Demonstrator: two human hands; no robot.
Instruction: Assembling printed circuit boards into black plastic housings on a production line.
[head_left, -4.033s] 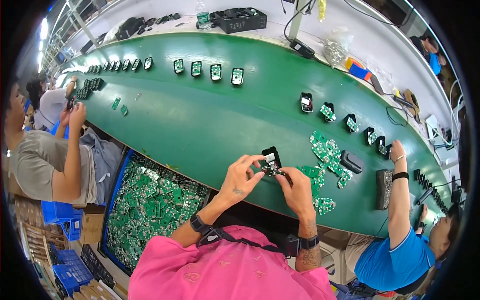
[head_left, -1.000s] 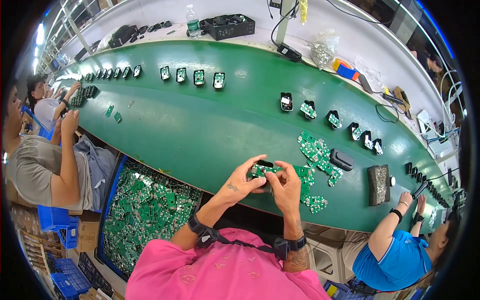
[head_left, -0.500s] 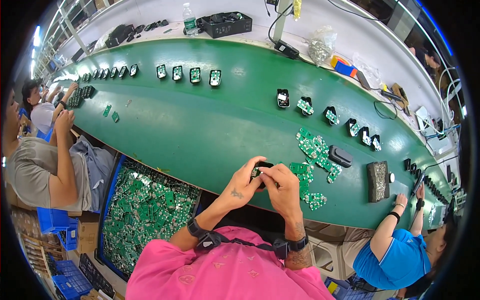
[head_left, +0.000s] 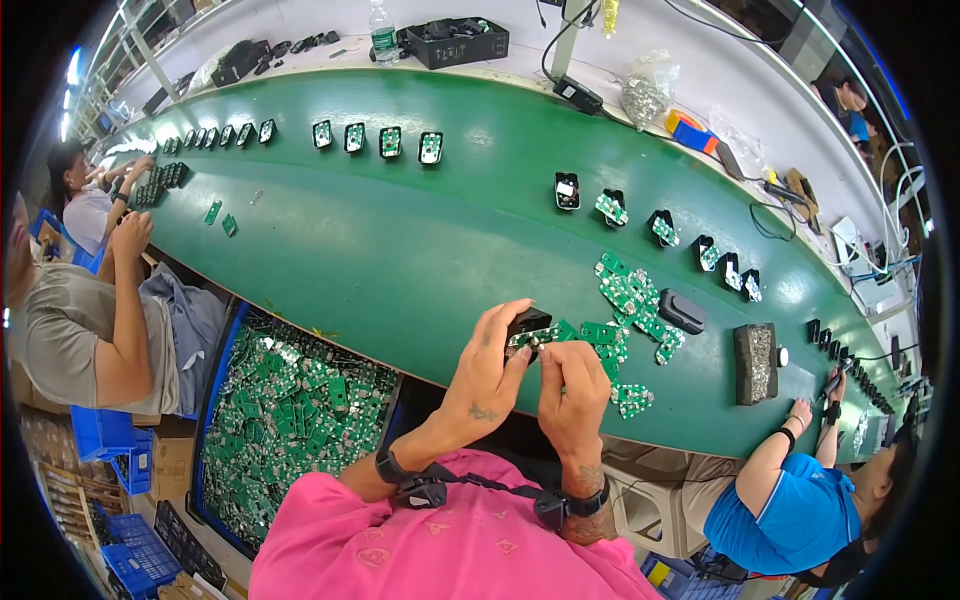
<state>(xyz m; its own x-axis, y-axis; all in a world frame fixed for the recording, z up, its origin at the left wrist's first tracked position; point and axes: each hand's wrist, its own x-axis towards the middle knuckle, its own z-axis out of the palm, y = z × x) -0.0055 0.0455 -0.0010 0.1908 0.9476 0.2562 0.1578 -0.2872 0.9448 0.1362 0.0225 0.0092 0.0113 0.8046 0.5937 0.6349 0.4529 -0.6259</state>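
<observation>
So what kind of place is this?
Likely an electronics assembly line: a long green conveyor belt carrying black housings, loose green circuit boards and a bin of boards, with seated co-workers alongside.

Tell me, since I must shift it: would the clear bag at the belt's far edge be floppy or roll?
The clear bag looks crumpled and sagging, so probably floppy. It seems full of small pieces, so likely heavy for its size and unlikely to roll.

Head camera looks steeply down (fisheye) over green belt (head_left: pixel 400 240).
</observation>
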